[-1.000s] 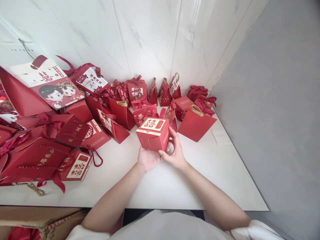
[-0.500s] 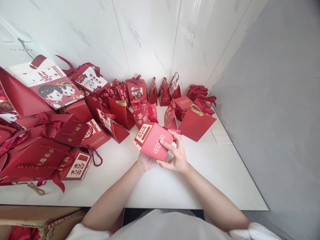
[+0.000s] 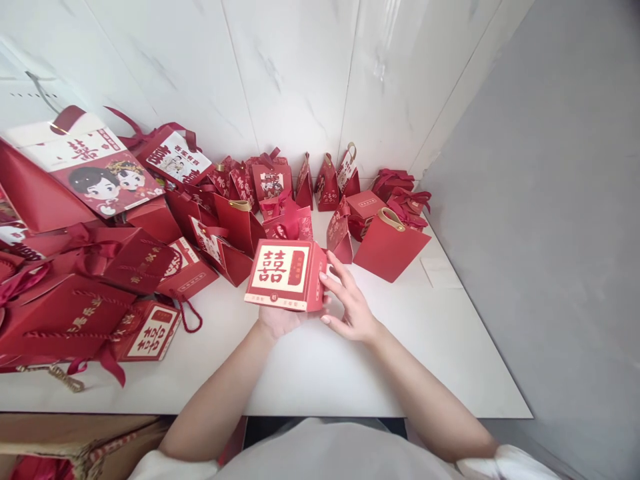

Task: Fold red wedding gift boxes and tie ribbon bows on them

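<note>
A red gift box (image 3: 280, 270) with a cream double-happiness panel is held above the white table, its panel turned towards me. My left hand (image 3: 280, 322) supports the box from below, its fingers mostly hidden under it. At the box's right side is my right hand (image 3: 353, 307), fingers apart. Its fingertips are at the box's side face, and its thumb is away from the box. Just behind stands a red patterned gift bag with a pink ribbon (image 3: 290, 220).
Many red gift boxes are piled at the left, including a large one with two cartoon faces (image 3: 107, 180). Several small bags line the tiled wall (image 3: 295, 73). A plain red bag with a gold handle (image 3: 393, 247) stands at right. An open cardboard carton (image 3: 120, 433) sits below the table's front edge.
The box has turned so its double-happiness panel faces me, and it has shifted slightly left. My right hand has loosened from its grip across the box's side.
</note>
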Demonstrator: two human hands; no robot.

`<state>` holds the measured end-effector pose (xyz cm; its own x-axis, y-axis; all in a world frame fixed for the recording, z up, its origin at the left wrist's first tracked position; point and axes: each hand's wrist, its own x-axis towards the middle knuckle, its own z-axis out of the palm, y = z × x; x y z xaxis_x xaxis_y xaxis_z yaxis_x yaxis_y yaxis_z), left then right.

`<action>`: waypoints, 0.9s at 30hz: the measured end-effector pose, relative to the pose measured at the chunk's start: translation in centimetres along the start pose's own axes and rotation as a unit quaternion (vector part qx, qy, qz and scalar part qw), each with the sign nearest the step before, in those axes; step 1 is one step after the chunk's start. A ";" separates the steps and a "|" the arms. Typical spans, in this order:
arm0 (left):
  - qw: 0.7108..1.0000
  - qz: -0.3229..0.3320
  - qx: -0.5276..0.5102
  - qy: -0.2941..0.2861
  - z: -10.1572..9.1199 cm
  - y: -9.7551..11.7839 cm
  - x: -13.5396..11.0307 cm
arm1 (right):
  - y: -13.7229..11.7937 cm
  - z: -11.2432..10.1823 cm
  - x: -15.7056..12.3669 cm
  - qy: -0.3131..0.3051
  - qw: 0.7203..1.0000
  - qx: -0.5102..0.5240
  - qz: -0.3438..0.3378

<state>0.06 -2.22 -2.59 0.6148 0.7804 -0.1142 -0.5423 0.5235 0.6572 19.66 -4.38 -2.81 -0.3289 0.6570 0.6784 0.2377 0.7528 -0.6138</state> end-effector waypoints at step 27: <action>0.854 0.058 0.516 -0.038 -1.0 4.3 -2.0 | 2.1 1.8 0.0 0.042 0.641 0.591 0.489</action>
<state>-4.09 -1.18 -0.31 0.6485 0.7610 0.0189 0.1668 -0.1663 0.9719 18.54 -2.87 -4.86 -0.4890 0.8277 -0.2752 -0.5805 -0.5443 -0.6056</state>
